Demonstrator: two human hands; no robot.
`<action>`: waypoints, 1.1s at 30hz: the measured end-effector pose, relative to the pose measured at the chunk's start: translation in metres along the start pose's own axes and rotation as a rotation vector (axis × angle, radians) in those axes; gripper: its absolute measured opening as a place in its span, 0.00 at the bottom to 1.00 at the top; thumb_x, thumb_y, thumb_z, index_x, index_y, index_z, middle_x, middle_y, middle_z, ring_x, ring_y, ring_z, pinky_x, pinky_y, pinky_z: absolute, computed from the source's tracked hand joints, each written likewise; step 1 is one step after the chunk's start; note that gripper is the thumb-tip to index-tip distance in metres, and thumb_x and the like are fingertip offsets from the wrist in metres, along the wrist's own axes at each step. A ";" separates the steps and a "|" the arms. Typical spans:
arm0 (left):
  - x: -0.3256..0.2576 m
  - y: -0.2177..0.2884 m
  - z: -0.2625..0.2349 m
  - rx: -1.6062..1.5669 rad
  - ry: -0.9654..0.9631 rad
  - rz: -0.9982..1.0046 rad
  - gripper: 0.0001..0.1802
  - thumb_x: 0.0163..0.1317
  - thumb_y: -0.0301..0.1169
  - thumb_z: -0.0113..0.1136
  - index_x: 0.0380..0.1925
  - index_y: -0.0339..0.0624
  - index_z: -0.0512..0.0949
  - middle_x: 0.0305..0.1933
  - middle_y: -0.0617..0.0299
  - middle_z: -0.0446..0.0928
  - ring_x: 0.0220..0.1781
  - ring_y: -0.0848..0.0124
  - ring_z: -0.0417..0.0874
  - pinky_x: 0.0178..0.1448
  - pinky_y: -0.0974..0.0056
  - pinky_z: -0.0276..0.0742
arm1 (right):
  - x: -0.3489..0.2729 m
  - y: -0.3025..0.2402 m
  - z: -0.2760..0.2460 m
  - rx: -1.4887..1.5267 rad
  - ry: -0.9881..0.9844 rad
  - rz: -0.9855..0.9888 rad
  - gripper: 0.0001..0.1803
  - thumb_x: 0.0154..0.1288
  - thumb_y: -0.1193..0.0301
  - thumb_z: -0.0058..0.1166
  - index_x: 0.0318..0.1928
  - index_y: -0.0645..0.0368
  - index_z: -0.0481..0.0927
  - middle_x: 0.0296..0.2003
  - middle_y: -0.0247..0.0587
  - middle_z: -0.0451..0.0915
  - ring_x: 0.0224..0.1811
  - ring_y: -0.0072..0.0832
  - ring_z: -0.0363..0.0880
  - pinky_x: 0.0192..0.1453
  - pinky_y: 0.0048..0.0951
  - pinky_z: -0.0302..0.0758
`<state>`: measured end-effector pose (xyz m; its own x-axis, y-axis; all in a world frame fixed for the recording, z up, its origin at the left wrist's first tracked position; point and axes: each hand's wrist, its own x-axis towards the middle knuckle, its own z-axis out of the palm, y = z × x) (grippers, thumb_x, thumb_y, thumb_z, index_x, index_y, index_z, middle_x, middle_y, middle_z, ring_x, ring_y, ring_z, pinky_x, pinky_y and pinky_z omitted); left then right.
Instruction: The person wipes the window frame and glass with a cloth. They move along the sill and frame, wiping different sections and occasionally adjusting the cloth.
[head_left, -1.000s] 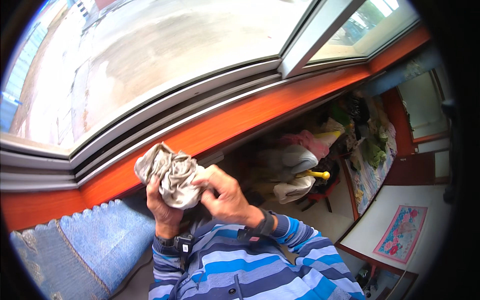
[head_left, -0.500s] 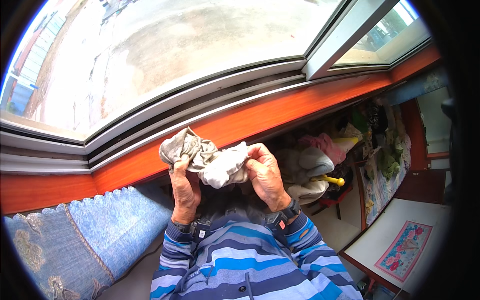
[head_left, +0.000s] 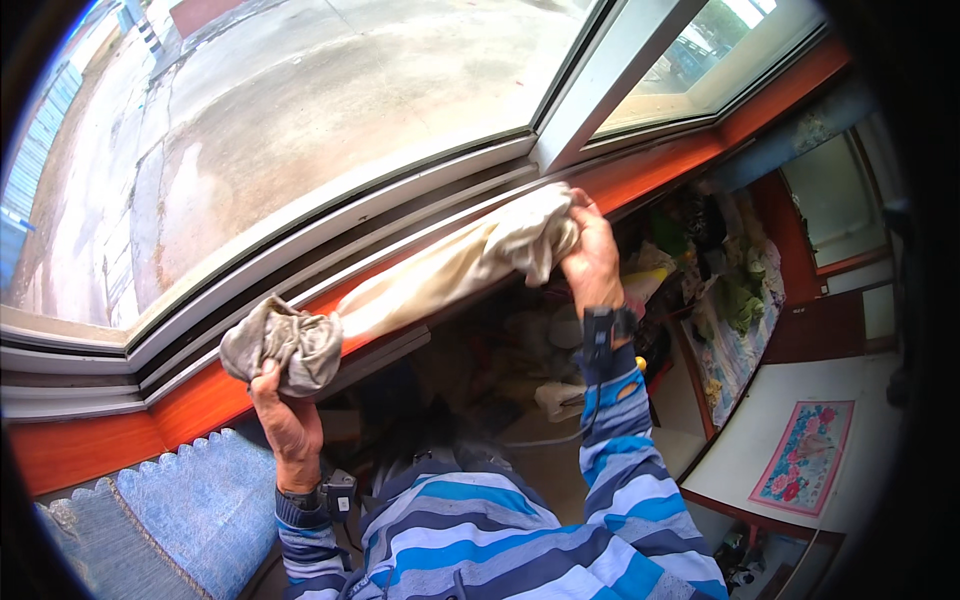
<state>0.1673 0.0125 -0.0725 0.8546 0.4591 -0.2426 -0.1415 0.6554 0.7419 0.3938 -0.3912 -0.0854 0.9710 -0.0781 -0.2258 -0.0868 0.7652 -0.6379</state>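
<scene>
My left hand is closed on a crumpled grey cloth over the left part of the orange-red window sill. A pale cream cloth, blurred by motion, stretches from beside that bundle up to the right. At its far end the cloth is bunched, with my right hand closed round it. Whether the grey and cream parts are one piece or two, I cannot tell. Both hands are wide apart, each wearing a dark strapped device at the wrist.
Beyond the sill lie the window's metal tracks and the glass, with paved ground outside. A blue lace-edged curtain hangs at lower left. On the right are a heap of clothes and a white table with a floral mat.
My hands have moved apart, the left one down and left, the right one up and right. The pale cloth, bunched between them before, is now drawn out long.
</scene>
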 end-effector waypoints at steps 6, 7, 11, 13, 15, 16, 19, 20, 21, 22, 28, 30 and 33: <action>-0.004 0.003 -0.025 0.125 0.008 0.099 0.29 0.75 0.36 0.62 0.72 0.34 0.73 0.69 0.54 0.81 0.69 0.62 0.83 0.77 0.54 0.76 | 0.110 -0.042 -0.078 -0.370 0.336 -0.385 0.19 0.69 0.84 0.53 0.58 0.63 0.80 0.50 0.47 0.86 0.52 0.36 0.87 0.60 0.38 0.86; -0.009 0.010 -0.031 0.102 0.025 0.143 0.25 0.73 0.32 0.62 0.67 0.33 0.77 0.65 0.53 0.83 0.65 0.63 0.85 0.74 0.55 0.79 | 0.118 -0.051 -0.083 -0.693 0.275 -0.505 0.21 0.70 0.80 0.56 0.62 0.64 0.80 0.53 0.49 0.86 0.54 0.38 0.87 0.61 0.38 0.85; -0.014 0.051 -0.063 0.085 0.124 0.219 0.32 0.74 0.36 0.60 0.74 0.32 0.70 0.71 0.50 0.79 0.71 0.58 0.81 0.78 0.51 0.75 | 0.111 -0.043 -0.069 -2.012 0.339 -0.792 0.43 0.71 0.40 0.61 0.70 0.65 0.80 0.72 0.61 0.76 0.77 0.56 0.70 0.81 0.50 0.65; -0.018 0.078 -0.081 0.163 0.110 0.289 0.34 0.74 0.38 0.60 0.76 0.33 0.69 0.72 0.50 0.78 0.71 0.58 0.81 0.78 0.50 0.76 | 0.094 -0.009 -0.046 -2.183 0.296 -0.779 0.52 0.68 0.33 0.58 0.73 0.70 0.74 0.76 0.68 0.68 0.81 0.61 0.62 0.84 0.55 0.60; -0.024 0.101 -0.099 0.252 0.227 0.355 0.33 0.75 0.39 0.60 0.75 0.34 0.70 0.71 0.52 0.79 0.69 0.59 0.83 0.72 0.51 0.80 | 0.071 0.027 -0.026 -2.107 0.255 -0.677 0.57 0.71 0.34 0.54 0.78 0.75 0.63 0.78 0.73 0.62 0.83 0.63 0.58 0.87 0.55 0.54; -0.028 0.112 -0.108 0.267 0.253 0.378 0.35 0.74 0.39 0.60 0.76 0.32 0.69 0.72 0.51 0.78 0.71 0.59 0.81 0.76 0.52 0.76 | 0.061 0.035 -0.017 -2.124 0.243 -0.650 0.57 0.73 0.35 0.52 0.79 0.76 0.59 0.79 0.74 0.60 0.84 0.64 0.56 0.88 0.55 0.52; -0.039 0.128 -0.127 0.345 0.331 0.463 0.34 0.76 0.40 0.58 0.76 0.32 0.70 0.73 0.50 0.77 0.72 0.59 0.80 0.77 0.53 0.74 | 0.021 0.076 0.006 -2.147 0.133 -0.519 0.56 0.76 0.38 0.47 0.81 0.78 0.55 0.83 0.74 0.53 0.88 0.64 0.47 0.91 0.55 0.43; -0.043 0.131 -0.131 0.373 0.323 0.491 0.34 0.76 0.40 0.58 0.76 0.32 0.70 0.73 0.50 0.77 0.72 0.59 0.80 0.77 0.53 0.74 | 0.004 0.101 0.016 -2.210 0.148 -0.600 0.55 0.76 0.37 0.46 0.80 0.77 0.59 0.82 0.75 0.55 0.86 0.64 0.51 0.90 0.55 0.48; -0.048 0.135 -0.134 0.426 0.316 0.519 0.34 0.76 0.40 0.58 0.75 0.31 0.70 0.73 0.51 0.77 0.72 0.59 0.79 0.77 0.54 0.73 | -0.016 0.121 0.027 -2.094 0.073 -0.664 0.53 0.74 0.42 0.49 0.78 0.82 0.61 0.81 0.80 0.54 0.86 0.67 0.48 0.90 0.60 0.43; -0.052 0.139 -0.136 0.419 0.347 0.521 0.31 0.76 0.39 0.60 0.74 0.33 0.73 0.71 0.53 0.79 0.69 0.61 0.82 0.76 0.56 0.74 | -0.032 0.141 0.039 -2.136 0.028 -0.707 0.54 0.72 0.42 0.50 0.76 0.85 0.62 0.79 0.84 0.54 0.85 0.71 0.48 0.90 0.61 0.43; -0.069 0.152 -0.141 0.481 0.405 0.569 0.31 0.75 0.40 0.62 0.72 0.33 0.74 0.69 0.53 0.81 0.68 0.62 0.82 0.76 0.58 0.74 | -0.110 0.218 0.088 -1.939 -0.168 -0.798 0.48 0.73 0.51 0.54 0.76 0.83 0.62 0.79 0.82 0.56 0.83 0.71 0.54 0.88 0.63 0.50; -0.068 0.153 -0.143 0.502 0.432 0.572 0.32 0.74 0.41 0.62 0.72 0.33 0.74 0.69 0.54 0.81 0.67 0.62 0.83 0.75 0.58 0.75 | -0.122 0.228 0.095 -1.781 -0.228 -0.803 0.43 0.73 0.57 0.55 0.75 0.81 0.65 0.77 0.78 0.60 0.81 0.69 0.60 0.86 0.62 0.56; -0.065 0.155 -0.143 0.523 0.450 0.593 0.32 0.74 0.41 0.63 0.72 0.34 0.74 0.68 0.54 0.81 0.66 0.62 0.84 0.74 0.58 0.77 | -0.139 0.241 0.098 -1.650 -0.386 -0.764 0.39 0.70 0.60 0.59 0.73 0.77 0.71 0.75 0.68 0.68 0.79 0.60 0.66 0.83 0.56 0.62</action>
<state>0.0182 0.1700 -0.0315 0.4229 0.8969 0.1295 -0.1569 -0.0683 0.9852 0.2601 -0.1335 -0.1361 0.8687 0.2495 0.4279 0.4677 -0.6978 -0.5426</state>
